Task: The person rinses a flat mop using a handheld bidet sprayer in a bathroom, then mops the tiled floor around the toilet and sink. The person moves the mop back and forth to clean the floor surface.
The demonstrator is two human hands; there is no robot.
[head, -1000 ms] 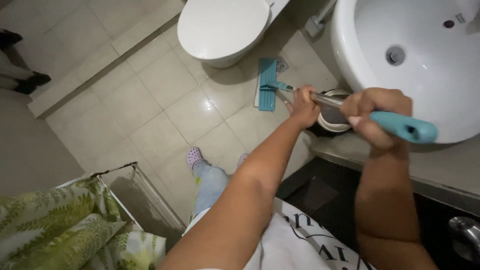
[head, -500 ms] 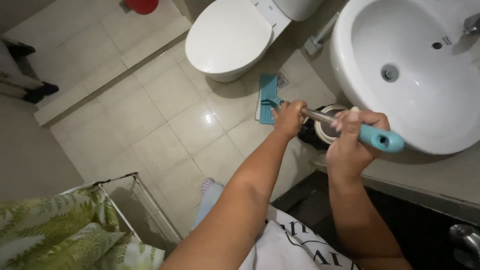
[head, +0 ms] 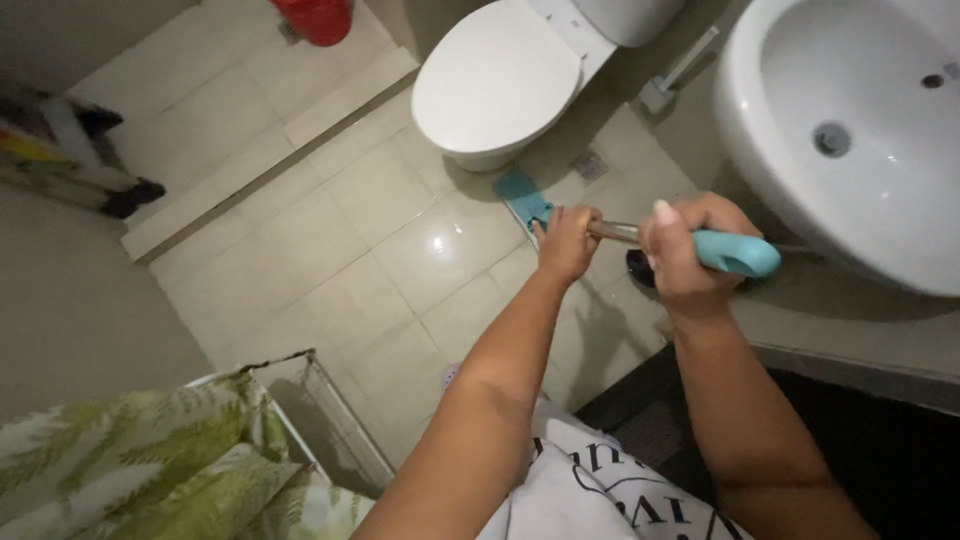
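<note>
With the left hand (head: 566, 240) clasped low on the shaft and the right hand (head: 688, 250) fisted around the turquoise handle, the mop (head: 524, 197) sits head-down on the tiled floor (head: 330, 240) beside the toilet (head: 497, 90), mopping appearing underway, not finished.

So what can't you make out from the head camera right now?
- Mop pole: mostly hidden by the left hand and right hand.
- Mop head: its near end is covered by the left hand.
- Dark round thing on the floor: hidden behind the right hand.
- Sink: cut off by the right edge.
</note>
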